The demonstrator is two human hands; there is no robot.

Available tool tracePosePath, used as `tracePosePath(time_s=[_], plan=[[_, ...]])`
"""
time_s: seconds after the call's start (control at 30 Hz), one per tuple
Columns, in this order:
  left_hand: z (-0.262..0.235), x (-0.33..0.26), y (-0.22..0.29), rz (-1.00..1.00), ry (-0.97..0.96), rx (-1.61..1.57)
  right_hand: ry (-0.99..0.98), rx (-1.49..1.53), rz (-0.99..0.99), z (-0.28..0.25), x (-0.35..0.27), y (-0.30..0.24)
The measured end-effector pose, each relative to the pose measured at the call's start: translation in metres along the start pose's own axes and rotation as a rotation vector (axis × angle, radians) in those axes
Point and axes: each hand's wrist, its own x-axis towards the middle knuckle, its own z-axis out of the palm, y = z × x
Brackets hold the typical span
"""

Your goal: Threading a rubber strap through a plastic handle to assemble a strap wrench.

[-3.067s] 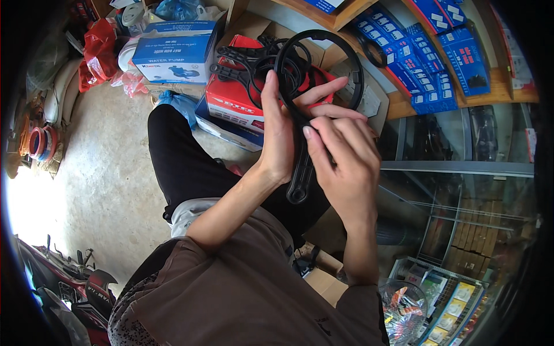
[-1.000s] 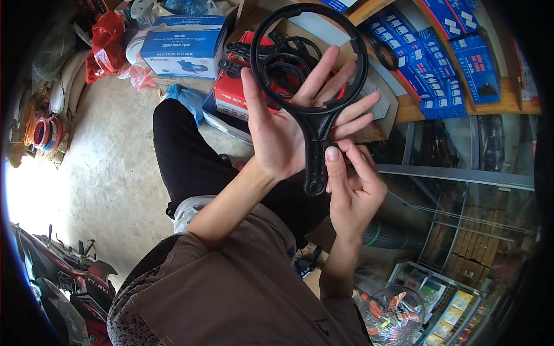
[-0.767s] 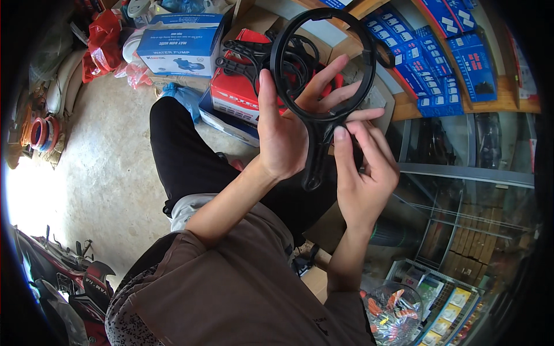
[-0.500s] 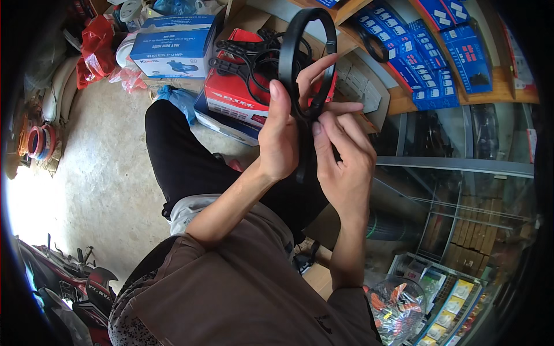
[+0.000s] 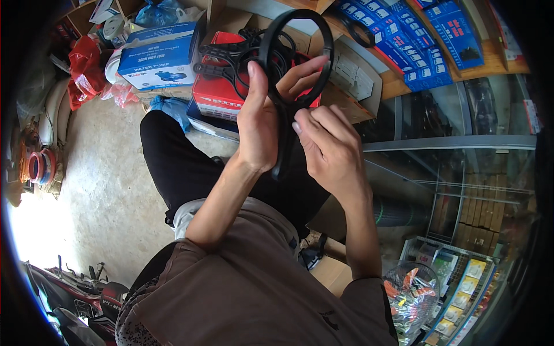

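Observation:
A black wrench [image 5: 287, 130] with a large round ring and a long handle, like a filter-housing wrench, stands upright in front of me. My left hand [image 5: 257, 130] is wrapped round it, thumb at the left of the ring and fingers reaching behind and through it. Beside the neck, where ring meets handle, my right hand [image 5: 333, 147] is closed, thumb and index finger together; whether something small is pinched there is hidden. Behind them, several similar black wrenches [image 5: 222, 53] lie piled on a red box [image 5: 216, 92].
A blue and white pump box [image 5: 158, 60] stands left of the red box. Wooden shelving with blue printed sheets [image 5: 404, 46] is at the upper right, above a glass display case [image 5: 450, 143]. A fan [image 5: 412, 294] stands at lower right, motorbikes [image 5: 75, 300] at lower left.
The wrench has turned so its ring faces me more openly. Both hands have shifted slightly left, and the right hand's fingers have curled in more and moved a little lower on the neck.

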Motion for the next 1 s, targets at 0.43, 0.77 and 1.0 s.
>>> tracePosePath(time_s=[0.43, 0.77, 1.0], plan=[[-0.008, -0.002, 0.025, -0.098, 0.059, -0.072, 0.128, 0.673, 0.413, -0.019, -0.024, -0.01], [-0.001, 0.003, 0.016, 0.014, 0.05, 0.103, 0.327, 0.76, 0.561, -0.006, -0.012, -0.013], [-0.009, 0.005, 0.013, -0.069, 0.028, -0.062, 0.284, 0.81, 0.617, -0.006, -0.014, -0.01]])
